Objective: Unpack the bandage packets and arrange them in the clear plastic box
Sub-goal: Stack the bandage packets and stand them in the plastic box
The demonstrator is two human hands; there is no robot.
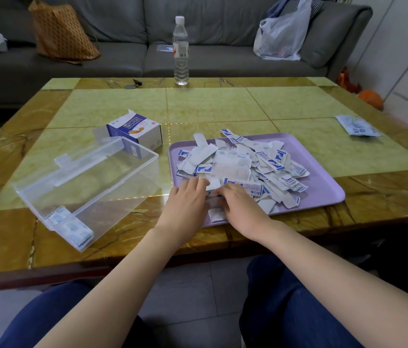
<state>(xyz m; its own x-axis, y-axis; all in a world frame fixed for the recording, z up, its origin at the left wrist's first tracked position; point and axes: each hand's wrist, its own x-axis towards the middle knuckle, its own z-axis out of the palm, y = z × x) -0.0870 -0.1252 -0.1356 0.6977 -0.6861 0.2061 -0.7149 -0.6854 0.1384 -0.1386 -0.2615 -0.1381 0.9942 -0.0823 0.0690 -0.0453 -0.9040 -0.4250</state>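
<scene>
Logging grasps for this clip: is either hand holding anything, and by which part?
Left hand lies flat on the bandage packets; right hand curls fingers among them, any hold hidden.

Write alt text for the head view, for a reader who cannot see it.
A person's left hand and right hand rest on the near edge of a heap of bandage packets on a purple tray. Left of the tray, a clear plastic box lies open with a few stacked packets in its near corner; an opened carton stands behind it.

One bandage packet (pixel 255 191) on the tray (pixel 323 188) — blue "创口贴"
</scene>
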